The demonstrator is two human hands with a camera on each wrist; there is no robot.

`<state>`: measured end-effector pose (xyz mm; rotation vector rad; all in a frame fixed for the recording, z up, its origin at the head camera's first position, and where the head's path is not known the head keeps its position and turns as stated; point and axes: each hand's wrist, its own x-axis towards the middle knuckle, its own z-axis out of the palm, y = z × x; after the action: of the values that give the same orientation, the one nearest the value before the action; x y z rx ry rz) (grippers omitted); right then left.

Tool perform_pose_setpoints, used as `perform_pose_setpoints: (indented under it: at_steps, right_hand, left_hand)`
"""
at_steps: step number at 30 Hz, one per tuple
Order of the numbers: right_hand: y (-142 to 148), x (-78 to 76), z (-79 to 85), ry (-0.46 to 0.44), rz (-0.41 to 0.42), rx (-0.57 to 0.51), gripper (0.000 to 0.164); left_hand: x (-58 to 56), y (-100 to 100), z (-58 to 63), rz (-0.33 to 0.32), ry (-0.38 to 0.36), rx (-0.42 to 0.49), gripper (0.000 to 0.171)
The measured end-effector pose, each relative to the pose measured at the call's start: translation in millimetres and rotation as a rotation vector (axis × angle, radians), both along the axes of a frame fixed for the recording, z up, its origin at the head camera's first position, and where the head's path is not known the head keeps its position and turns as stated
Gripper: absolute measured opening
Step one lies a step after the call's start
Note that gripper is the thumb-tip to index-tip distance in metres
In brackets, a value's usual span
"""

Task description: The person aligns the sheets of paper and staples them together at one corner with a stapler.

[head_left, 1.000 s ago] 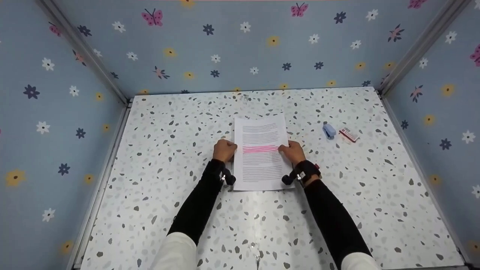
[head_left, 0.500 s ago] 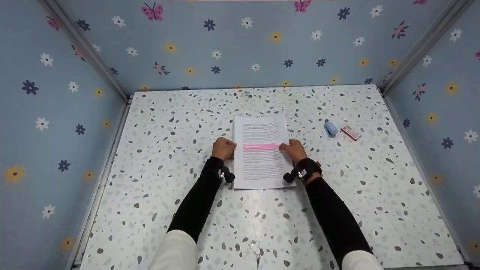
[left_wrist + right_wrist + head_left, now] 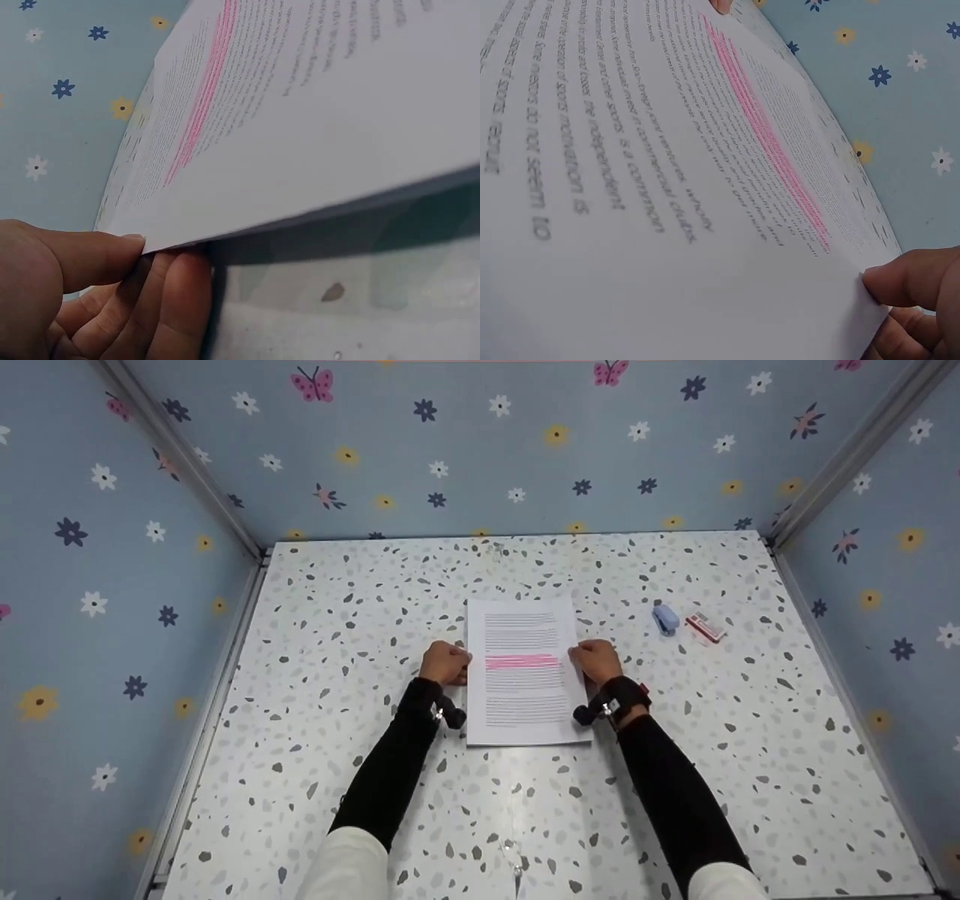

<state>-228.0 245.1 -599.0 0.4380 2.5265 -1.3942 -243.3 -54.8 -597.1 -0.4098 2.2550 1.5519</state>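
Note:
A printed paper (image 3: 521, 705) with pink highlighter lines across its middle lies between the two hands; whether it is one sheet or a thin stack is hard to tell. At its left edge the left hand (image 3: 445, 663) pinches the paper, thumb on top and fingers underneath, as the left wrist view shows of the paper (image 3: 360, 112). Opposite, the right hand (image 3: 597, 661) pinches the right edge, its thumb (image 3: 900, 279) on top and curled fingers below. In the left wrist view the near edge is raised off the table, with a shadow beneath.
A light blue stapler (image 3: 665, 619) stands on the speckled table (image 3: 360, 607) to the right of the paper. Beside it is a small red and white box (image 3: 706, 627). Blue flowered panels (image 3: 465, 442) enclose the back and both sides.
The paper's top edge has come slightly nearer the person and looks straighter. The right thumb has slid outward from over the paper to its right edge. The left hand stays nearly in place.

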Motion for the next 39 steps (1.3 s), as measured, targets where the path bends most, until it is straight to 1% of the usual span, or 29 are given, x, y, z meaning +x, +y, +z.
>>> perform_pose_setpoints:
  at_steps: [4, 7, 10, 12, 14, 16, 18, 19, 22, 25, 27, 29, 30, 33, 35, 39]
  right_hand:
    - [3, -1.1, -0.2, 0.008, -0.008, -0.011, 0.021]
    - [5, -0.7, -1.7, 0.014, -0.009, -0.030, 0.021]
    - [7, 1.6, -2.1, 0.023, -0.004, -0.067, 0.021]
    - [9, 3.6, -1.2, 0.046, 0.005, -0.110, 0.020]
    - [11, 5.5, -0.1, 0.065, 0.012, -0.146, 0.021]
    - [13, 7.1, 0.5, 0.082, 0.013, -0.178, 0.022]
    - [14, 9.0, 0.2, 0.073, -0.002, -0.210, 0.021]
    - [15, 10.0, -0.4, 0.068, -0.007, -0.219, 0.021]
    - [13, 13.4, -2.7, 0.063, -0.021, -0.257, 0.021]
    - [9, 17.0, -3.8, 0.080, -0.027, -0.298, 0.021]
    - [7, 18.4, -3.9, 0.085, -0.027, -0.322, 0.019]
    - [5, 19.3, -2.7, 0.091, -0.014, -0.324, 0.019]
    - [5, 19.3, -2.2, 0.089, -0.006, -0.326, 0.020]
    - [5, 19.5, 0.8, 0.091, 0.004, -0.329, 0.021]
    - [5, 19.3, 2.7, 0.090, 0.001, -0.351, 0.022]
    - [6, 20.0, 4.6, 0.092, 0.012, -0.353, 0.023]
  left_hand:
    - [-0.8, 4, 3.8, -0.006, -0.011, 0.004, 0.017]
    - [1.3, 5, 5.3, -0.015, 0.000, -0.005, 0.018]
    - [0.1, 5, 2.3, -0.031, 0.006, -0.006, 0.015]
    - [-2.4, 5, 0.7, -0.057, 0.015, -0.019, 0.015]
    - [-5.8, 5, 0.9, -0.090, 0.026, -0.041, 0.018]
    - [-10.4, 6, 3.0, -0.123, 0.054, -0.071, 0.017]
    - [-15.7, 7, 5.1, -0.141, 0.067, -0.094, 0.018]
    - [-18.2, 8, 7.0, -0.147, 0.075, -0.105, 0.023]
    - [-26.2, 12, 13.2, -0.143, 0.091, -0.112, 0.040]
    - [-37.6, 16, 16.5, -0.118, 0.105, -0.105, 0.051]
    - [-47.0, 16, 17.8, -0.109, 0.134, -0.113, 0.056]
    - [-57.6, 16, 19.4, -0.109, 0.174, -0.168, 0.061]
    - [-61.8, 17, 22.0, -0.115, 0.201, -0.200, 0.062]
    - [-71.2, 22, 31.9, -0.157, 0.286, -0.302, 0.060]
    - [-75.6, 27, 39.3, -0.210, 0.341, -0.361, 0.057]
    - [-80.0, 41, 50.9, -0.349, 0.457, -0.418, 0.049]
